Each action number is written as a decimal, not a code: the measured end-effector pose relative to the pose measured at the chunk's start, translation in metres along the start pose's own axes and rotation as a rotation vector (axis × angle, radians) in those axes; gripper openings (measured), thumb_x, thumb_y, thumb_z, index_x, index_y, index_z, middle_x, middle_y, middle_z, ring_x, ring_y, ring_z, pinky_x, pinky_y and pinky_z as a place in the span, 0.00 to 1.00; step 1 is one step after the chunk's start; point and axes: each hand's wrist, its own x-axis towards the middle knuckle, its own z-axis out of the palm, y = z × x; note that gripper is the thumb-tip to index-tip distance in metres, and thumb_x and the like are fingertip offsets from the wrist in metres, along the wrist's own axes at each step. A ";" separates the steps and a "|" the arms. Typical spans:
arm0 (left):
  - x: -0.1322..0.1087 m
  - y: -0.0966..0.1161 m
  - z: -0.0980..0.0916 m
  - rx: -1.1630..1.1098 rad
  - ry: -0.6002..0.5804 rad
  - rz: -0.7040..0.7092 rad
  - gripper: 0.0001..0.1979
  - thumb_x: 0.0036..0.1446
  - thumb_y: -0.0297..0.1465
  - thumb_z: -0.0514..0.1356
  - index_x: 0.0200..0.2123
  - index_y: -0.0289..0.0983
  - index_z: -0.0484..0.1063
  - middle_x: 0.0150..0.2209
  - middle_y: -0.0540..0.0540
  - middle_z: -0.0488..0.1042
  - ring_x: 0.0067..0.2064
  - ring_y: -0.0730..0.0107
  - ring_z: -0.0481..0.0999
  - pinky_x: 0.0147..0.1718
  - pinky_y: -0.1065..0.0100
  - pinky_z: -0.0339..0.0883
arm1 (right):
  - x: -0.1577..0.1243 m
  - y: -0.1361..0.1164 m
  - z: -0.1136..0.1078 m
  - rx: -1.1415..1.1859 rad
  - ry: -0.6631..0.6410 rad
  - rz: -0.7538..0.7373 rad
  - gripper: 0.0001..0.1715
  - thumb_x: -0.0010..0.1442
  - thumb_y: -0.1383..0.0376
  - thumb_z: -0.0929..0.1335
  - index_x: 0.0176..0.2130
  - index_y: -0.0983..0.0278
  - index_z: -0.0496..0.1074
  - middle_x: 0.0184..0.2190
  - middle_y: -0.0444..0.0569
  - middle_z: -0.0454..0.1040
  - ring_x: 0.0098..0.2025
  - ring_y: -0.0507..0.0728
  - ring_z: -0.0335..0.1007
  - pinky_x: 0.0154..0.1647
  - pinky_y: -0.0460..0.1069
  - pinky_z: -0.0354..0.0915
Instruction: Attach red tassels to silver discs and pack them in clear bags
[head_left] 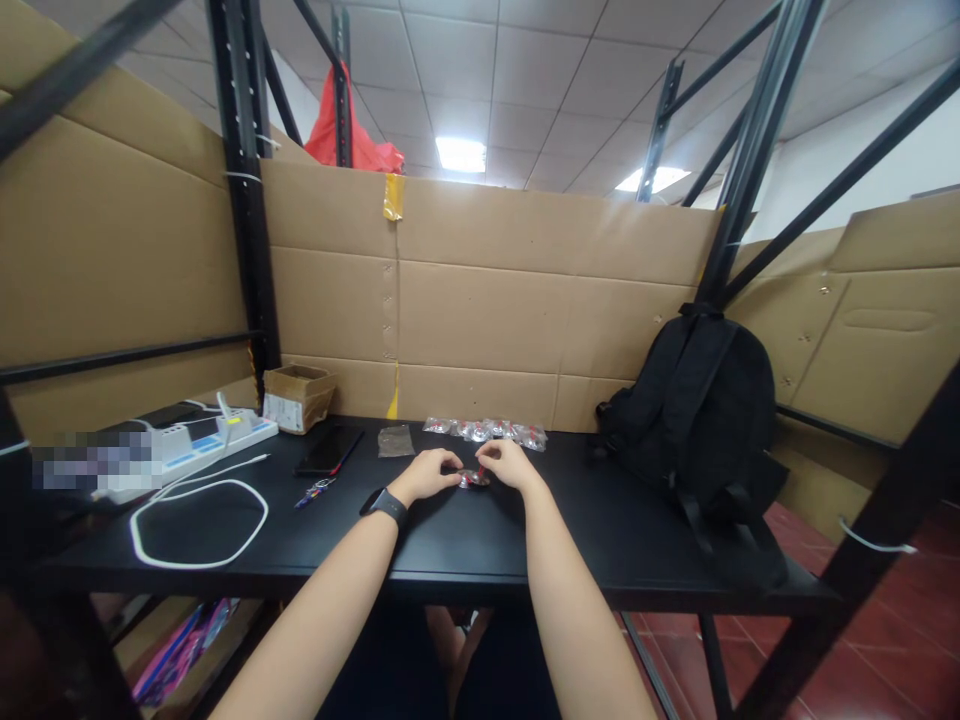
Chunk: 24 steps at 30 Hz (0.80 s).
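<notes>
My left hand (429, 473) and my right hand (508, 462) meet over the black table (585, 530), both with fingers curled onto a small clear packet with red bits (474, 478) that lies between them. My left wrist wears a black watch (384, 503). Just behind my hands lies a row of several similar clear packets (486, 430) near the cardboard wall. A flat greyish bag (395, 440) lies to the left of that row.
A black backpack (697, 420) stands on the right of the table. On the left are a dark phone (328, 450), a small keyring (315, 492), a white cable loop (196, 520), a white power strip (202, 445) and a small cardboard box (298, 396). Cardboard walls (480, 290) and black rack posts enclose the table.
</notes>
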 end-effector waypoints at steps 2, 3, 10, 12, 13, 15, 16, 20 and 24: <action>-0.001 0.000 -0.002 0.004 -0.011 0.000 0.12 0.53 0.36 0.64 0.41 0.41 0.81 0.42 0.47 0.81 0.45 0.64 0.78 0.47 0.68 0.67 | -0.001 0.003 0.000 0.012 -0.053 0.026 0.15 0.51 0.66 0.73 0.41 0.64 0.80 0.39 0.50 0.80 0.34 0.54 0.74 0.39 0.48 0.67; -0.001 0.000 -0.004 0.012 -0.019 -0.001 0.12 0.53 0.36 0.64 0.40 0.41 0.81 0.42 0.47 0.81 0.45 0.64 0.78 0.47 0.68 0.67 | -0.001 0.004 0.001 0.024 -0.110 0.026 0.18 0.49 0.66 0.75 0.43 0.64 0.79 0.41 0.50 0.80 0.34 0.54 0.74 0.39 0.48 0.68; -0.001 0.012 0.002 0.065 -0.039 0.006 0.12 0.55 0.36 0.62 0.42 0.44 0.80 0.44 0.50 0.82 0.49 0.64 0.78 0.52 0.68 0.65 | -0.003 0.004 0.003 -0.003 -0.258 -0.045 0.26 0.41 0.65 0.79 0.43 0.62 0.80 0.37 0.46 0.80 0.39 0.55 0.73 0.44 0.48 0.66; -0.001 0.015 0.005 -0.006 -0.055 0.021 0.13 0.55 0.35 0.61 0.45 0.44 0.77 0.44 0.50 0.82 0.50 0.64 0.78 0.52 0.68 0.66 | -0.004 0.002 0.002 -0.010 -0.225 -0.034 0.25 0.40 0.65 0.79 0.42 0.62 0.79 0.36 0.46 0.80 0.37 0.55 0.73 0.42 0.48 0.66; -0.001 0.016 0.006 -0.056 -0.073 0.035 0.15 0.56 0.33 0.60 0.47 0.44 0.75 0.45 0.50 0.81 0.50 0.65 0.78 0.52 0.68 0.66 | -0.005 0.001 0.001 0.002 -0.217 -0.025 0.26 0.40 0.64 0.79 0.42 0.62 0.79 0.35 0.46 0.79 0.37 0.54 0.73 0.41 0.48 0.66; -0.001 0.016 0.005 -0.096 -0.092 0.039 0.19 0.55 0.29 0.58 0.51 0.44 0.72 0.48 0.49 0.80 0.51 0.65 0.77 0.53 0.67 0.66 | -0.006 -0.001 0.000 0.031 -0.217 -0.005 0.30 0.39 0.63 0.80 0.45 0.62 0.78 0.35 0.45 0.79 0.35 0.54 0.72 0.39 0.47 0.66; -0.001 0.015 0.003 -0.059 -0.077 0.011 0.20 0.54 0.27 0.57 0.51 0.43 0.71 0.50 0.47 0.79 0.53 0.64 0.76 0.54 0.65 0.65 | -0.007 -0.002 0.000 0.036 -0.223 0.003 0.32 0.38 0.63 0.80 0.45 0.62 0.78 0.35 0.45 0.79 0.35 0.54 0.72 0.39 0.47 0.66; -0.006 0.006 -0.010 0.322 0.108 -0.286 0.22 0.55 0.31 0.57 0.54 0.43 0.69 0.59 0.39 0.70 0.60 0.48 0.67 0.57 0.48 0.59 | -0.009 -0.009 0.004 -0.016 -0.237 -0.024 0.25 0.39 0.63 0.79 0.41 0.61 0.81 0.35 0.45 0.79 0.36 0.54 0.72 0.40 0.47 0.65; -0.013 -0.008 -0.020 0.457 0.098 -0.516 0.23 0.60 0.42 0.54 0.56 0.41 0.68 0.62 0.33 0.66 0.61 0.39 0.63 0.55 0.39 0.56 | -0.008 -0.011 0.007 -0.066 -0.239 -0.008 0.12 0.43 0.68 0.76 0.33 0.61 0.81 0.29 0.43 0.78 0.30 0.52 0.69 0.34 0.45 0.62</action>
